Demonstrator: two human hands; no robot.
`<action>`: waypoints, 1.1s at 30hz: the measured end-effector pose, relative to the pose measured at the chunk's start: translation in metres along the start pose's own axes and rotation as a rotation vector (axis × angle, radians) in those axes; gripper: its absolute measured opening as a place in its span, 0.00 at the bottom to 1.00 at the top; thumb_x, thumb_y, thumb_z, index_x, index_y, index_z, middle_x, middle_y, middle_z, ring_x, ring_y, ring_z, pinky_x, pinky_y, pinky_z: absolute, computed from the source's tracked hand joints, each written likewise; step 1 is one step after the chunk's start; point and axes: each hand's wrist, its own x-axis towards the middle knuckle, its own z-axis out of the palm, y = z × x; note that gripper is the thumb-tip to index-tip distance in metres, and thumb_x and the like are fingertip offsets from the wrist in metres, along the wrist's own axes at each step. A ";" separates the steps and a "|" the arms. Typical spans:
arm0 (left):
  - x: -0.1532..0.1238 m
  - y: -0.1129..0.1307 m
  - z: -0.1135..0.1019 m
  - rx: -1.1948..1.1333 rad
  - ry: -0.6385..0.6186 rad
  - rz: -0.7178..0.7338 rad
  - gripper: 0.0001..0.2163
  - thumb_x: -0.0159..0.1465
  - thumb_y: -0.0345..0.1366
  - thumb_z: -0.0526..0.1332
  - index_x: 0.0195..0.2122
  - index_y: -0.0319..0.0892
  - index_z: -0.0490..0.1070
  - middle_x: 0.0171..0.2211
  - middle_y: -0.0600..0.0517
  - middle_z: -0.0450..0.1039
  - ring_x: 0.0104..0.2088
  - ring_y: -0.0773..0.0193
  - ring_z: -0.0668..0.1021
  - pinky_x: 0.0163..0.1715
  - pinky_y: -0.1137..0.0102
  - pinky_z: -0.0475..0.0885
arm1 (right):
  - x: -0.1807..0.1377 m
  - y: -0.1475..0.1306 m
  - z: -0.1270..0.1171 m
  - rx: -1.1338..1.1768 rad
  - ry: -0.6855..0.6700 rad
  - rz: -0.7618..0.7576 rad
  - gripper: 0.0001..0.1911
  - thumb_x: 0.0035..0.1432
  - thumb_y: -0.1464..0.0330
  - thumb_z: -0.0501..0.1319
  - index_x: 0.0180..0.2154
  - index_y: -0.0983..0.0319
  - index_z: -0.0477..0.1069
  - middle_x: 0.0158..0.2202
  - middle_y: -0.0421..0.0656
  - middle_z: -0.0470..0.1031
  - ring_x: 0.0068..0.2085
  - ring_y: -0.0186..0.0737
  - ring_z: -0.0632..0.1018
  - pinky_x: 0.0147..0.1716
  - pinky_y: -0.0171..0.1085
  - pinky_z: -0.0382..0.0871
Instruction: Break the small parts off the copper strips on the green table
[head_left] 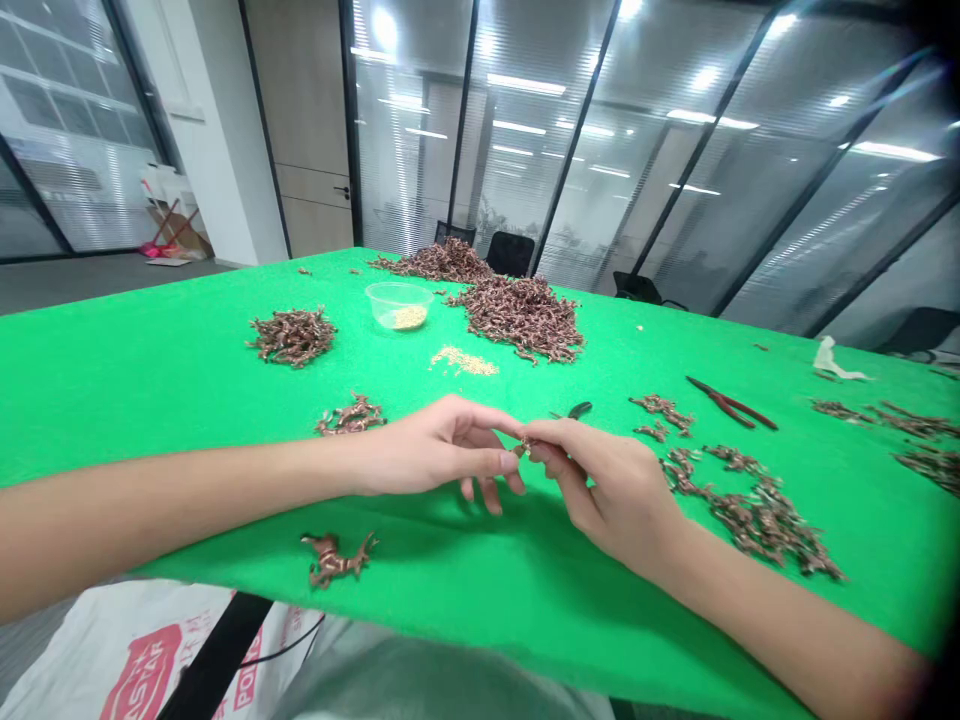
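Both hands' fingers (507, 461) pinching small brown piece (523, 447), green table (150, 380)

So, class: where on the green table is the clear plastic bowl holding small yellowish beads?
In the head view the clear plastic bowl stands far from the hands, left of centre, between two heaps of brown pieces.

Single view only, from a head-worn camera at the near edge of the green tabletop (150, 370). It faces forward and slightly downward across the tabletop toward a glass partition wall (637, 150) at the far side. Wide-angle lens; straight lines bow near the frame edges. The left hand (442, 450) and right hand (607, 490) sit close, just below frame centre, forearms entering from the lower corners. No second view for comparison.
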 end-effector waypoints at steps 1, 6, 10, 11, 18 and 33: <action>0.000 -0.001 -0.001 -0.014 -0.007 -0.014 0.19 0.67 0.43 0.63 0.56 0.39 0.71 0.42 0.43 0.81 0.32 0.64 0.83 0.29 0.74 0.74 | 0.000 0.000 0.001 -0.001 0.007 -0.007 0.11 0.69 0.76 0.54 0.48 0.60 0.70 0.35 0.42 0.80 0.32 0.35 0.79 0.30 0.32 0.68; 0.002 -0.007 -0.001 -0.083 0.066 -0.054 0.21 0.63 0.44 0.68 0.53 0.39 0.71 0.37 0.44 0.82 0.32 0.62 0.84 0.31 0.72 0.76 | 0.000 -0.001 0.003 -0.008 0.041 0.085 0.09 0.66 0.75 0.57 0.47 0.63 0.71 0.36 0.44 0.80 0.30 0.34 0.78 0.27 0.32 0.68; 0.005 -0.012 0.002 -0.171 0.102 -0.084 0.24 0.58 0.48 0.71 0.49 0.38 0.69 0.36 0.43 0.82 0.33 0.58 0.85 0.34 0.67 0.78 | 0.002 -0.003 0.002 0.093 0.012 0.268 0.05 0.63 0.74 0.59 0.41 0.63 0.72 0.29 0.40 0.77 0.24 0.33 0.74 0.23 0.33 0.65; 0.006 -0.013 0.002 -0.183 0.105 -0.089 0.25 0.57 0.49 0.71 0.49 0.38 0.68 0.36 0.42 0.82 0.34 0.57 0.85 0.35 0.66 0.79 | 0.002 -0.004 0.002 0.154 -0.023 0.332 0.05 0.63 0.73 0.59 0.40 0.63 0.73 0.27 0.39 0.76 0.23 0.33 0.74 0.22 0.33 0.64; 0.006 -0.014 0.006 -0.147 0.121 -0.097 0.28 0.54 0.51 0.72 0.47 0.38 0.68 0.36 0.41 0.83 0.38 0.55 0.85 0.34 0.68 0.78 | 0.002 -0.004 0.007 0.511 -0.168 0.660 0.08 0.64 0.63 0.59 0.38 0.61 0.71 0.24 0.39 0.73 0.23 0.36 0.72 0.21 0.34 0.64; 0.008 -0.017 0.007 -0.148 0.134 -0.084 0.27 0.54 0.51 0.72 0.47 0.38 0.69 0.34 0.43 0.83 0.36 0.58 0.84 0.34 0.69 0.78 | 0.001 -0.008 0.008 0.659 -0.202 0.704 0.08 0.65 0.62 0.61 0.36 0.61 0.70 0.25 0.39 0.73 0.23 0.34 0.71 0.20 0.33 0.63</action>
